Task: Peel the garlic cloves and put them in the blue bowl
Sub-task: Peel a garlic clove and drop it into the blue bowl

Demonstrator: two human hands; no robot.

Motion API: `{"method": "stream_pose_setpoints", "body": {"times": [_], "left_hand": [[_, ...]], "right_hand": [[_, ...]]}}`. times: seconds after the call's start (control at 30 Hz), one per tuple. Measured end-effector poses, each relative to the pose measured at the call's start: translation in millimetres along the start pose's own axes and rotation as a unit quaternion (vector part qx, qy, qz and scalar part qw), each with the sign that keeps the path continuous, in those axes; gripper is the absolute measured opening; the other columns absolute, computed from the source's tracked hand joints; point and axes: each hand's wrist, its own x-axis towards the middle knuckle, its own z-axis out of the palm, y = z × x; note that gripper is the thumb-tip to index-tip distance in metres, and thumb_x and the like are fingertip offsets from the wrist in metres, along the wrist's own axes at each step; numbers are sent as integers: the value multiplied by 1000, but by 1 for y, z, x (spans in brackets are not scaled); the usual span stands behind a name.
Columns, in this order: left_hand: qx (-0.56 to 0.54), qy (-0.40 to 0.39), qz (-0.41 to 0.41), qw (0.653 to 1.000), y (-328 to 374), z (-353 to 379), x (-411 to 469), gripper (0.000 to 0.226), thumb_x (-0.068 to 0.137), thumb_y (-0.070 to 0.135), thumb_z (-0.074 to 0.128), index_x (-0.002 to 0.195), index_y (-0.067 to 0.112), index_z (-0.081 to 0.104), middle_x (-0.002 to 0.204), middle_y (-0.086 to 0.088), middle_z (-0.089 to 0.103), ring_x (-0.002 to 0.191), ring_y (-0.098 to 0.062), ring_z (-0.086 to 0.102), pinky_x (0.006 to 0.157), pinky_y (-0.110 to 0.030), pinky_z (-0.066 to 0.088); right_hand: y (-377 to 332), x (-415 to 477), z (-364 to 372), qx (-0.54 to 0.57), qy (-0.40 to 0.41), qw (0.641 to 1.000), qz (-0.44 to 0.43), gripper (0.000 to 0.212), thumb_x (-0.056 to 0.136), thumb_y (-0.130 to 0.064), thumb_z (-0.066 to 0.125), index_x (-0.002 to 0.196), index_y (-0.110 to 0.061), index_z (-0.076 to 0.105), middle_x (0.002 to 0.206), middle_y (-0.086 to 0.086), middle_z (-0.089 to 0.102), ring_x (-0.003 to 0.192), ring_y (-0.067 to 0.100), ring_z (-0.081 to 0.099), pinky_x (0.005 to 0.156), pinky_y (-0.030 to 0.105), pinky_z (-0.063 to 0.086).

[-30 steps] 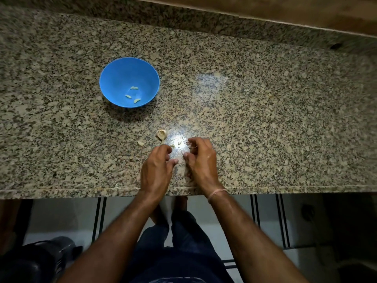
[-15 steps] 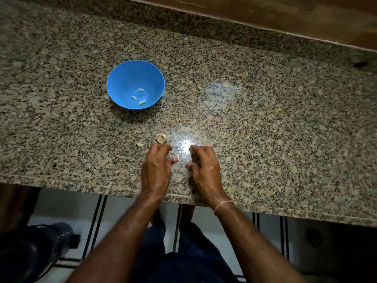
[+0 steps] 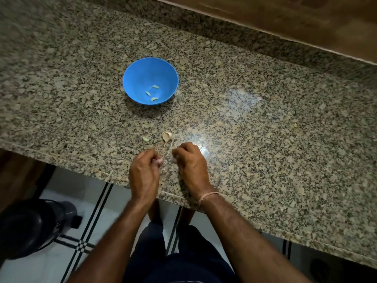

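Note:
The blue bowl (image 3: 134,78) stands on the granite counter (image 3: 265,139) and holds three peeled garlic cloves (image 3: 154,92). A garlic bulb remnant (image 3: 167,136) with a dry stem lies nearer me, with a loose pale clove piece (image 3: 145,139) to its left. Just in front of these, my left hand (image 3: 144,174) and my right hand (image 3: 190,163) hover close together with fingers curled. My right hand pinches a small pale garlic clove at its fingertips. My left thumb presses against its fingers, seemingly on a thin bit of skin; most of it is hidden.
The counter's front edge (image 3: 102,171) runs under my wrists. A raised granite ledge and a wooden surface (image 3: 285,23) border the back. Below the counter are a tiled floor and a dark round object (image 3: 30,225) at the left.
The view has shifted, so the bowl and garlic sit further right in the frame. My hands have drawn slightly apart and stay near the counter's front edge.

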Motion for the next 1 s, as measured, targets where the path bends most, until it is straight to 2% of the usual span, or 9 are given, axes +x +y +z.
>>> {"method": "stream_pose_setpoints", "body": {"times": [0.13, 0.4, 0.43, 0.5, 0.6, 0.67, 0.73, 0.83, 1.0], "left_hand": [[-14, 4, -20, 1000, -5, -8, -7, 18, 95, 7, 69, 84, 22, 67, 90, 5, 66, 81, -9, 62, 59, -9, 41], [-23, -14, -17, 999, 3, -2, -10, 12, 95, 10, 72, 89, 21, 69, 90, 6, 67, 81, -5, 61, 61, -10, 40], [-34, -13, -19, 999, 4, -3, -11, 13, 95, 10, 72, 88, 21, 69, 89, 6, 68, 80, -6, 62, 61, -12, 42], [-62, -4, -34, 997, 6, -6, -16, 13, 94, 11, 73, 86, 21, 69, 85, 10, 69, 79, -5, 64, 60, -17, 45], [-111, 10, -78, 991, 7, -16, -23, 13, 92, 16, 76, 83, 22, 70, 82, 11, 70, 79, -7, 66, 63, -21, 50], [-141, 21, -107, 984, 3, -25, -26, 14, 91, 18, 78, 81, 23, 70, 78, 10, 71, 76, -10, 67, 64, -22, 51], [-165, 37, -127, 977, -5, -37, -27, 16, 91, 17, 78, 79, 25, 70, 76, 10, 72, 75, -7, 68, 64, -18, 50], [-177, 68, -148, 971, -25, -63, -33, 15, 91, 17, 78, 81, 25, 71, 77, 12, 72, 75, -2, 67, 62, -10, 45], [-200, 148, -197, 948, -96, -131, -56, 12, 92, 15, 75, 83, 23, 73, 79, 12, 74, 76, -2, 67, 69, -21, 52]], "right_hand": [[4, 4, 4, -83, 18, 996, -30, 7, 95, -11, 70, 93, -17, 67, 94, -6, 59, 86, 10, 47, 69, 21, 34], [13, -10, 6, -204, -17, 975, -86, 16, 94, -5, 67, 100, -17, 57, 90, -7, 44, 80, 13, 32, 70, 25, 27], [10, -17, 3, -151, -34, 986, -56, 14, 97, -4, 62, 97, -16, 56, 90, -7, 47, 79, 15, 37, 68, 23, 30], [2, -23, -8, 72, -49, 992, 90, 17, 102, -2, 53, 90, -12, 57, 88, -1, 59, 77, 17, 53, 65, 18, 44], [-12, -22, -15, 345, -65, 888, 298, 18, 107, -11, 55, 90, -11, 62, 81, 7, 62, 67, 18, 55, 54, 25, 48], [-24, -24, -9, 464, -97, 802, 364, 20, 108, -14, 55, 89, -16, 60, 73, 7, 54, 59, 19, 46, 50, 30, 35], [-42, -24, 3, 511, -105, 758, 391, 22, 108, -14, 56, 87, -16, 58, 68, 4, 51, 55, 15, 45, 48, 26, 33], [-78, -23, 27, 558, -118, 721, 394, 28, 109, -3, 49, 84, -13, 55, 71, 5, 52, 57, 11, 49, 46, 20, 45], [-154, -36, 98, 547, -198, 712, 392, 35, 107, 7, 42, 81, -12, 54, 73, 6, 51, 56, 9, 51, 48, 17, 47]]}}
